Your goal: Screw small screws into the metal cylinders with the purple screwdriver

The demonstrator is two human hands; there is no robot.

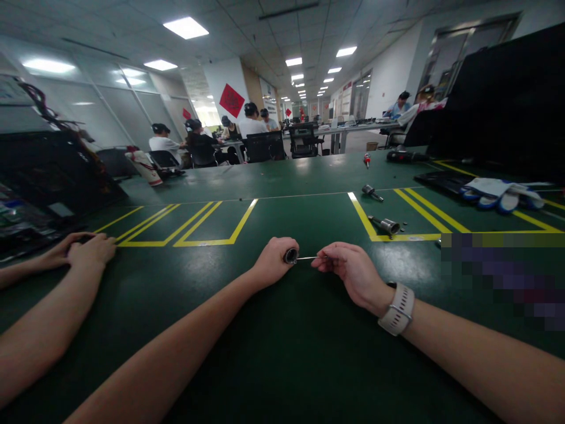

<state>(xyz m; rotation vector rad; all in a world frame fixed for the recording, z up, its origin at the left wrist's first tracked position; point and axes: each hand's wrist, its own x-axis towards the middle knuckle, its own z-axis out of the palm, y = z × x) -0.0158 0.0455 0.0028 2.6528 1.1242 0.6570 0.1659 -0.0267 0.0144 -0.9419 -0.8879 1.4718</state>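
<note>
My left hand (274, 262) is closed around a dark metal cylinder (290, 255), whose round open end faces right. Between the fingertips of my right hand (348, 268) is pinched a thin metal rod (306, 258). Its far tip meets the lower rim of the cylinder; whether it is in a hole there I cannot tell. Beyond my right hand, a metal part with a wide cup and a shaft (388, 226) lies on the green table (309, 218), small dark bits beside it. A similar shafted metal part (372, 192) lies farther back.
Yellow tape lines mark the table. Another person's hands (92, 250) rest at the left. White-and-blue gloves (503, 193), a dark tool (404, 156) and a small red-handled item (367, 160) lie at the back right. A tall black panel (507, 112) stands right; people sit at desks beyond.
</note>
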